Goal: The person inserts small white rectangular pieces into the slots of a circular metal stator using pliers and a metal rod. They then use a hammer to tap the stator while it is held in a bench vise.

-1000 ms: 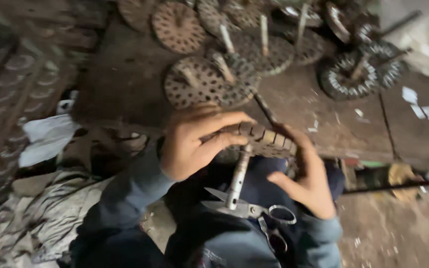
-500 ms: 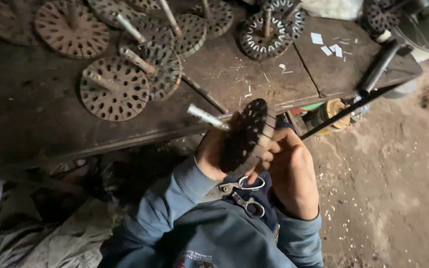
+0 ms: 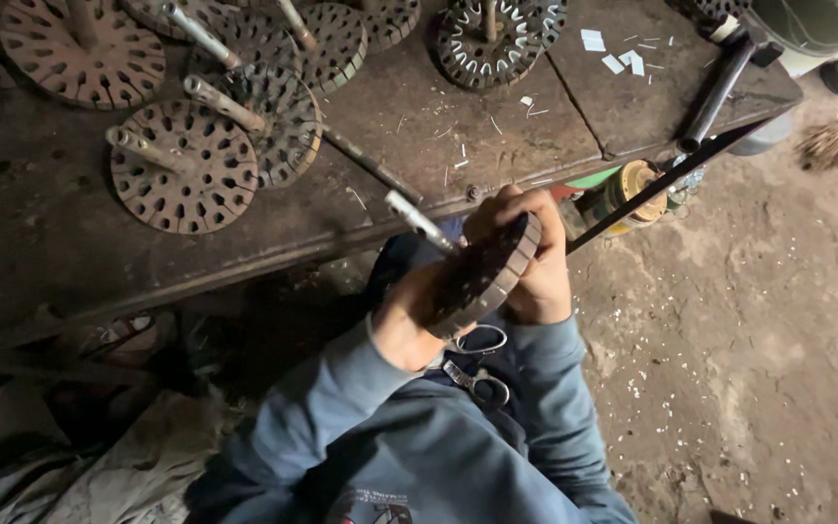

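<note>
A dark slotted metal disc on a steel shaft, a motor rotor (image 3: 477, 274), is held tilted in front of me below the workbench edge. My left hand (image 3: 402, 325) grips it from underneath at the lower left. My right hand (image 3: 532, 257) wraps over its upper right rim. The shaft (image 3: 417, 221) points up and to the left. A pair of scissors (image 3: 475, 364) lies on my lap just under the rotor.
A dark wooden workbench (image 3: 458, 146) carries several more rusty rotors (image 3: 184, 165) with shafts and scraps of white paper (image 3: 621, 56). A black bar (image 3: 666, 182) and a black pipe (image 3: 720, 89) lean at the bench's right end. Dirt floor (image 3: 758, 340) spreads to the right; crumpled cloth (image 3: 109, 466) lies lower left.
The view swung right and down. The rotor was turned from flat, shaft pointing down, to tilted on edge with its shaft up-left. Both hands kept hold of it.
</note>
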